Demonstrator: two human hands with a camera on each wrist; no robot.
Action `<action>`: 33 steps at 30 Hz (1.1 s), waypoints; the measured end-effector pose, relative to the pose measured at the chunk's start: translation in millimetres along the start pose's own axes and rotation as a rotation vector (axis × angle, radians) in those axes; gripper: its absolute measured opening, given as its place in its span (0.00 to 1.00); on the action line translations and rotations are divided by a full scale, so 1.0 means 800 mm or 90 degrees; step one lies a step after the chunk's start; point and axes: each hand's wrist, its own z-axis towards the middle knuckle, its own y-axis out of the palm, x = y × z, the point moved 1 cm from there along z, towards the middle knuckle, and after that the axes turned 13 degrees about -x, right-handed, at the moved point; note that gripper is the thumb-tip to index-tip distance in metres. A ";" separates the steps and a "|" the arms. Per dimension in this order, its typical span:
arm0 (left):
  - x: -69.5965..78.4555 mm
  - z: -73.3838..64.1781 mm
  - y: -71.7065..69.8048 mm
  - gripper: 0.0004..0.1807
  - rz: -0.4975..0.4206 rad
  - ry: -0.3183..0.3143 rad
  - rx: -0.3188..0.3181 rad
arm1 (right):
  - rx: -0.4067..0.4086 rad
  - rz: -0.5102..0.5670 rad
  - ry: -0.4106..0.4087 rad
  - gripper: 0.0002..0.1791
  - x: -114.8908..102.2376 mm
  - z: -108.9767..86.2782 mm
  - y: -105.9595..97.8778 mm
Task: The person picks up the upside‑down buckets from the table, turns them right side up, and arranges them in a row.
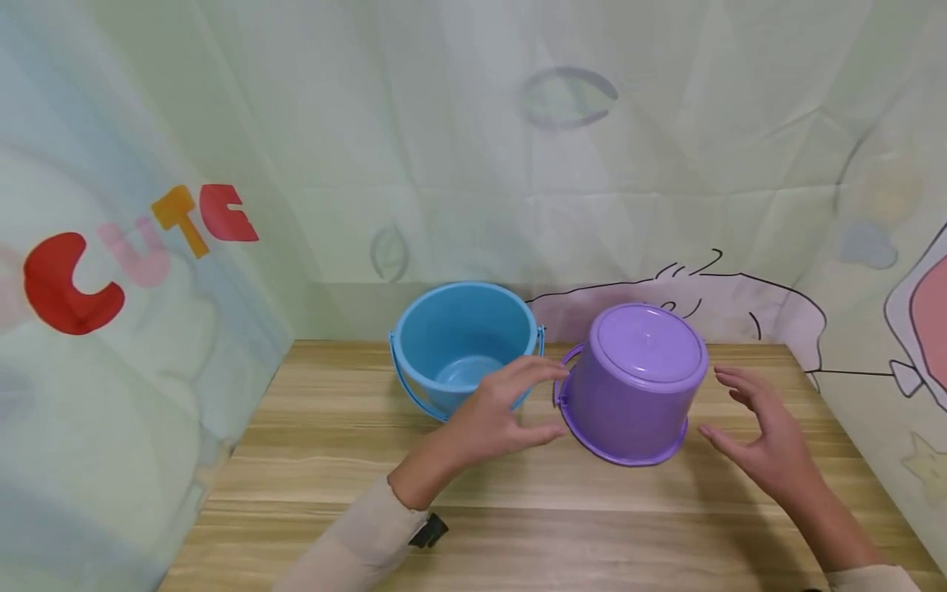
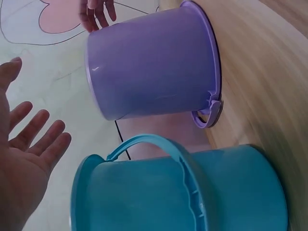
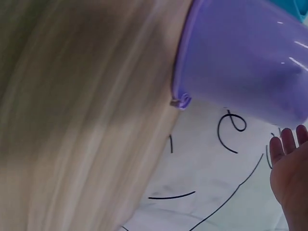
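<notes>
**Flanking inverted purple bucket (image 1: 639, 407), grasping nothing**

Sitting rim-down near table's (image 1: 533, 526) back edge, right of middle, probably using wide rim for steady footing. Holding left hand (image 1: 496, 415) and right hand (image 1: 769, 440) relaxed, near opposite sides, likely for balanced reach. Keeping blue bucket (image 1: 462, 333) upright alongside, toward back-left corner.

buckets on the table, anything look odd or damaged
The purple bucket is the odd one: it's upside down on the table, base up, while the blue bucket beside it stands upright. No damage or spill is visible.
</notes>
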 end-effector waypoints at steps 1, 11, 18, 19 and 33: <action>0.000 0.001 0.003 0.34 0.006 -0.002 -0.005 | -0.007 -0.005 0.001 0.46 0.003 -0.002 0.001; -0.014 0.005 0.035 0.33 0.099 -0.020 -0.062 | -0.076 -0.070 0.026 0.37 0.037 -0.016 0.008; -0.029 0.008 0.056 0.31 0.127 -0.025 -0.100 | -0.113 -0.118 0.022 0.31 0.062 -0.021 0.016; -0.031 0.008 0.058 0.30 0.131 -0.027 -0.107 | -0.116 -0.125 0.019 0.30 0.064 -0.021 0.017; -0.054 0.016 0.096 0.26 0.176 -0.102 -0.223 | -0.160 -0.224 -0.002 0.24 0.092 -0.020 0.024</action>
